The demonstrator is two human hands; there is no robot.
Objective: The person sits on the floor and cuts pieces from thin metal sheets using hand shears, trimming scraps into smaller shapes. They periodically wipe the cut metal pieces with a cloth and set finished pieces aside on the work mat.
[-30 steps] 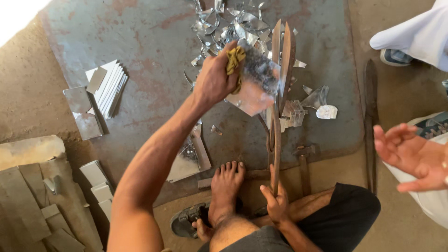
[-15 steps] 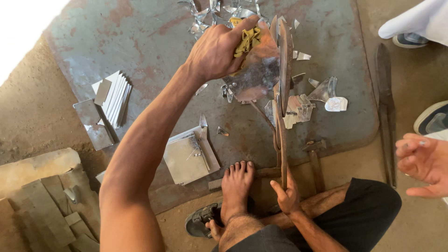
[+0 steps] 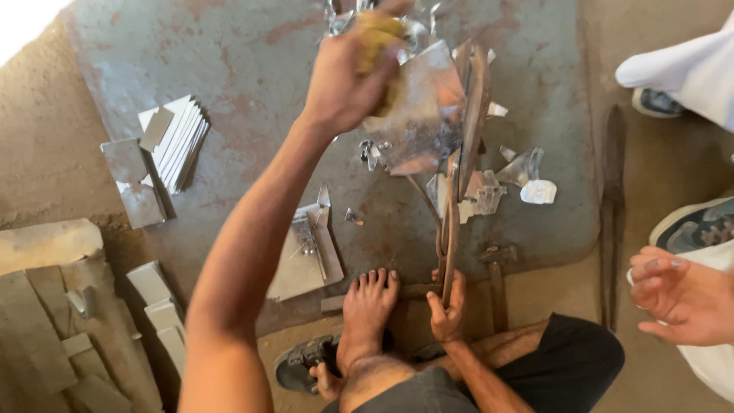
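My left hand (image 3: pixel 344 76) is raised over a grey metal floor plate (image 3: pixel 252 61). It grips a shiny metal sheet (image 3: pixel 420 115) through a yellow cloth (image 3: pixel 378 30). The sheet's right edge sits against the upright blades of large rusty shears (image 3: pixel 474 99). My right hand (image 3: pixel 447 310) is closed around the lower shear handle (image 3: pixel 449 245), next to my bare foot (image 3: pixel 367 306). Bright metal offcuts (image 3: pixel 527 176) lie right of the blades.
A stack of cut sheets (image 3: pixel 176 141) lies at the left, and a flat sheet (image 3: pixel 306 256) sits near my foot. Another person's hand (image 3: pixel 680 294) and shoes (image 3: pixel 696 226) are at the right edge. A long dark tool (image 3: pixel 610 206) lies on the ground there. Stone slabs (image 3: pixel 46 321) fill the lower left.
My left hand has carried the sheet upward and farther along the shear blades. My right hand stays on the handle. The other person's hand has shifted slightly lower.
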